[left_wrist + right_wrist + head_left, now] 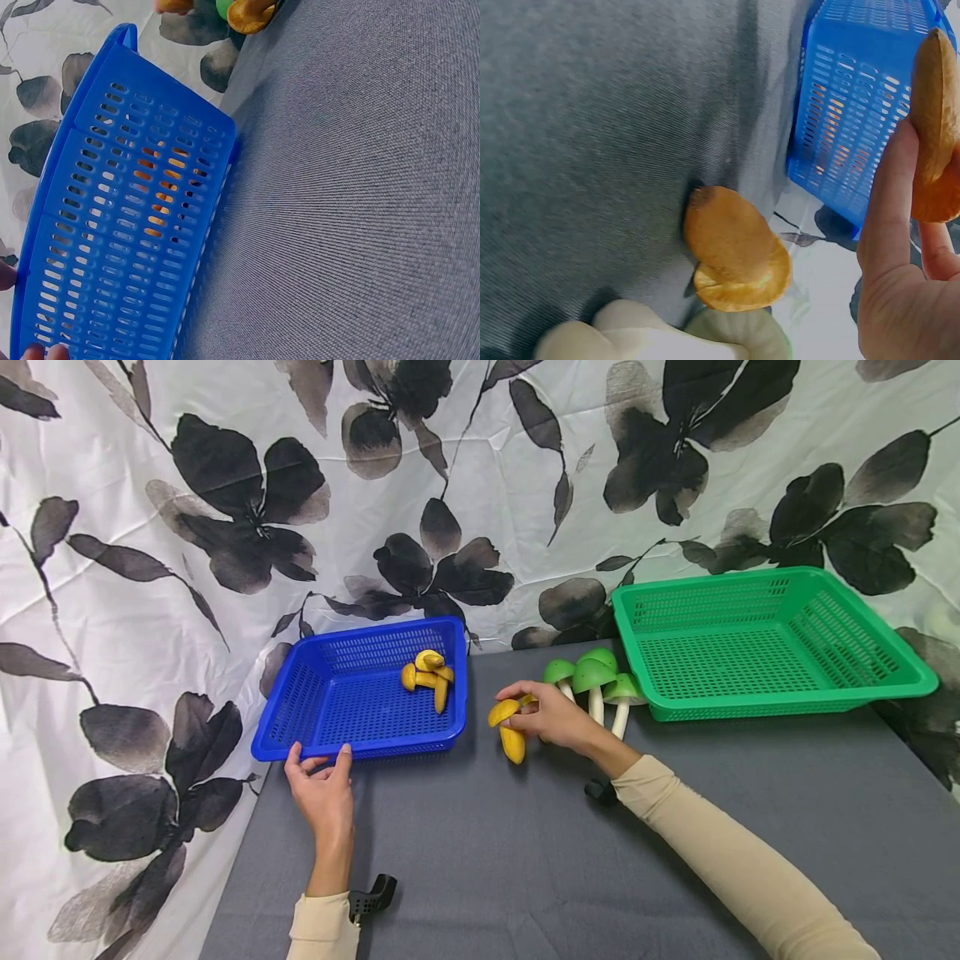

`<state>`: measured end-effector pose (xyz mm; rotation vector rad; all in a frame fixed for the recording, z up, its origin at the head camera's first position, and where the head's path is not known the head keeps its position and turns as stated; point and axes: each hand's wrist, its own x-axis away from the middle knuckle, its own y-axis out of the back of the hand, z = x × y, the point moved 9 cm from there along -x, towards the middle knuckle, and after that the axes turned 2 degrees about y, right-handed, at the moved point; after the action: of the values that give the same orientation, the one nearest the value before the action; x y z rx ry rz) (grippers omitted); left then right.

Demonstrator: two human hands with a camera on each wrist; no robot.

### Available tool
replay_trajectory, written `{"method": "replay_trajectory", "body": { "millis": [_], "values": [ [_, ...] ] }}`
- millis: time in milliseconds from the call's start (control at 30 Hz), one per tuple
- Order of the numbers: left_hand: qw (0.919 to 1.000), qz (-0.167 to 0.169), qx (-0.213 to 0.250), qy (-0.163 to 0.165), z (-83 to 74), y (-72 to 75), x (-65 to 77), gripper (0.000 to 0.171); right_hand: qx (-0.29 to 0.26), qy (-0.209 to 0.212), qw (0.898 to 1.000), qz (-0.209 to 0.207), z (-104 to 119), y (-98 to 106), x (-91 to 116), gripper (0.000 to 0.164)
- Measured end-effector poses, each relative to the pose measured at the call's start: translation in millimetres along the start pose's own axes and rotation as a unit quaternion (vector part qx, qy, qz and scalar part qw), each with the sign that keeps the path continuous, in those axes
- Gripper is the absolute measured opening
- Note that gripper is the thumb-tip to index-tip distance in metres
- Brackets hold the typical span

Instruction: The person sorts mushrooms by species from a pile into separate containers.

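Note:
My right hand (551, 717) pinches a yellow toy mushroom (513, 745) above the grey table, to the right of the blue basket (360, 749). In the right wrist view, that mushroom's stem points up past the fingertips. Another yellow mushroom (731, 236) lies on the table beyond this hand, mostly hidden by it in the head view. My left hand (324, 797) holds the blue basket's near rim. Three yellow mushrooms (440, 693) lie in the basket's right part. Several green-capped mushrooms (592, 673) with white stems lie just past my right hand.
A green basket (750, 706) with nothing in it stands at the right, beside the green-capped mushrooms. Behind the grey table (480, 868) hangs a white cloth (525, 502) with dark flowers. Both wrists carry small black camera mounts.

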<state>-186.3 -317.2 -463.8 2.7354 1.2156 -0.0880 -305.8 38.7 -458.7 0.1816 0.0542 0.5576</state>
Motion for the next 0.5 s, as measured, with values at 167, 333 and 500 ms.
{"method": "replay_trajectory", "body": {
  "millis": [167,333,500],
  "values": [
    [1.0,0.001,-0.009,0.001,0.2,-0.5,-0.1,0.079,-0.01,-0.003,1.0,-0.006,8.5,2.4,-3.5,0.041],
    [1.0,-0.002,-0.009,-0.001,-0.1,-0.5,-0.6,0.078,-0.018,-0.004,1.0,-0.007,16.5,1.8,-8.3,0.041],
    [1.0,-0.002,-0.005,-0.001,0.5,-1.0,-1.1,0.079,-0.022,-0.004,1.0,-0.007,25.6,-1.8,-13.3,0.04]
  ]
}}
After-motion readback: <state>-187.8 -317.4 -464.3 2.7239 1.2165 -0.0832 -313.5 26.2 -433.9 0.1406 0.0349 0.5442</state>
